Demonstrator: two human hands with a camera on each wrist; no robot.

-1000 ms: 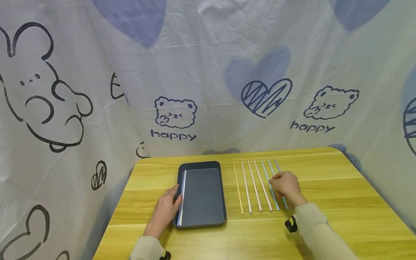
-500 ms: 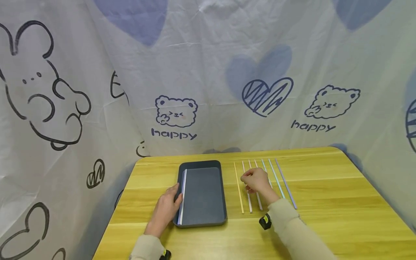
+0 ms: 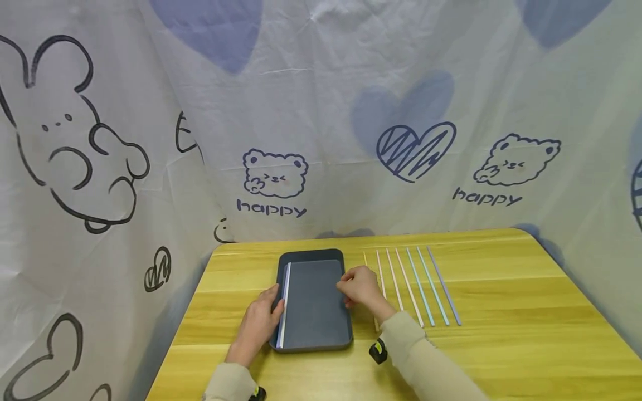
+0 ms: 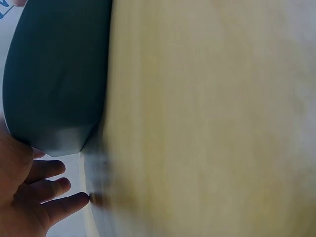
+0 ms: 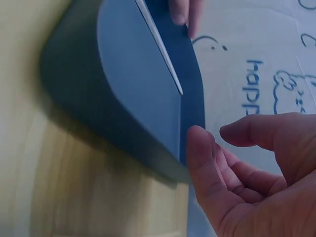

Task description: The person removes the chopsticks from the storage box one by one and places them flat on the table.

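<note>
My left hand holds the left wall of a dark grey tray, thumb over the rim and fingers outside. In the left wrist view, several fingers spread past the tray's corner. Inside the tray, along its left side, lie a white stick and a purple one beside it. At the tray's right rim is my right hand. The right wrist view shows its thumb and index finger apart with nothing between them. A yellow stick lies partly hidden under this hand.
Right of the tray, a spaced row of thin sticks lies on the wooden table: several pale pink sticks, two light blue sticks and a purple stick. A printed curtain hangs behind.
My right hand has travelled left from the blue and purple sticks, over the row, to the tray's right rim. My left hand has stayed on the tray.
</note>
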